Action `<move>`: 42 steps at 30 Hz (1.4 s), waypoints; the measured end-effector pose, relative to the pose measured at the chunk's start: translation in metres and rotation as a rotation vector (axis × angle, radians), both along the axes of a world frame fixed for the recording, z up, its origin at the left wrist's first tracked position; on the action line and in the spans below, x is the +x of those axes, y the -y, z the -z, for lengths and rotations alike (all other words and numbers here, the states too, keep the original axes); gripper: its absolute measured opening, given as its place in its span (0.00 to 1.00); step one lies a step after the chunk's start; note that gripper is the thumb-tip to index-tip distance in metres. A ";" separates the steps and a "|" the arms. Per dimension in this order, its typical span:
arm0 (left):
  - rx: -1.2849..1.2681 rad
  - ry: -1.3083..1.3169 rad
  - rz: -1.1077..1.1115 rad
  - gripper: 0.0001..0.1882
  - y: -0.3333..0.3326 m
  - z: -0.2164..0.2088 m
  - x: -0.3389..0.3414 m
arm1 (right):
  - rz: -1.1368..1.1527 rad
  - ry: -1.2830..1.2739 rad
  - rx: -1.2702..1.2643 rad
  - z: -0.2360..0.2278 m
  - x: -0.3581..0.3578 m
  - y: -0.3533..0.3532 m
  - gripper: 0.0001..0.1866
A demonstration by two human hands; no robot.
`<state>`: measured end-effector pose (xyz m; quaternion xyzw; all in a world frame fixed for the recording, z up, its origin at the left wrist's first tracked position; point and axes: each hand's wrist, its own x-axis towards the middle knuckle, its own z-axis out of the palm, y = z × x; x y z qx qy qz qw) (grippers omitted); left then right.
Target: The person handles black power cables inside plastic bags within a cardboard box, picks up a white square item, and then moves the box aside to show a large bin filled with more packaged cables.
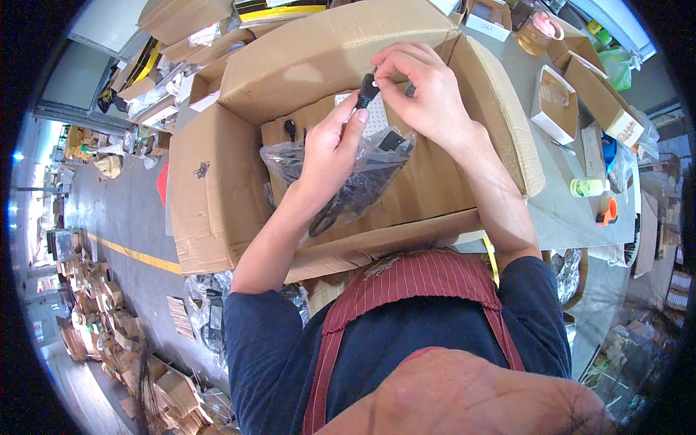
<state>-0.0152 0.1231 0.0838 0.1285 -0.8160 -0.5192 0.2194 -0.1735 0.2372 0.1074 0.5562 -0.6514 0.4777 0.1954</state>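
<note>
My left hand (330,148) is closed around a black cable plug (368,90), holding it up over the open cardboard box (304,83). At the plug's upper end my right hand (424,87) has its thumb and forefinger pinched together, beside a small white spot. Whether that spot is a sticker or part of the plug I cannot tell. Beneath my left hand lies a clear plastic bag (373,177) with black cables and a black block inside. A white perforated piece (377,116) shows behind the plug, and another black plug (291,129) lies near the box's left side.
The box stands on a grey table (580,156). On the right are a small white carton (554,105), a pink-lidded jug (536,35), a green-labelled bottle (587,188) and an orange tape roll (607,211). Stacked cartons (116,312) line the floor at left.
</note>
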 end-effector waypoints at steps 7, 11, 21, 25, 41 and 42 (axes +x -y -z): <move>-0.001 -0.013 -0.008 0.19 -0.001 0.003 -0.001 | 0.020 -0.063 0.035 0.000 0.003 0.000 0.06; 0.025 -0.058 0.000 0.21 0.001 0.016 -0.004 | 0.132 -0.212 0.132 0.001 0.005 0.000 0.07; 0.053 -0.028 -0.006 0.20 0.000 0.016 -0.002 | 0.167 0.156 0.311 0.003 -0.010 -0.007 0.07; 0.165 -0.032 0.028 0.20 -0.001 0.010 -0.002 | 0.270 0.090 0.202 0.018 -0.022 0.001 0.06; 0.609 -0.385 -0.027 0.23 0.011 -0.058 0.031 | 0.180 -0.120 0.402 0.037 -0.029 0.006 0.05; 0.604 -0.446 -0.016 0.25 0.015 -0.067 0.042 | 0.183 -0.083 0.462 0.039 -0.026 0.006 0.06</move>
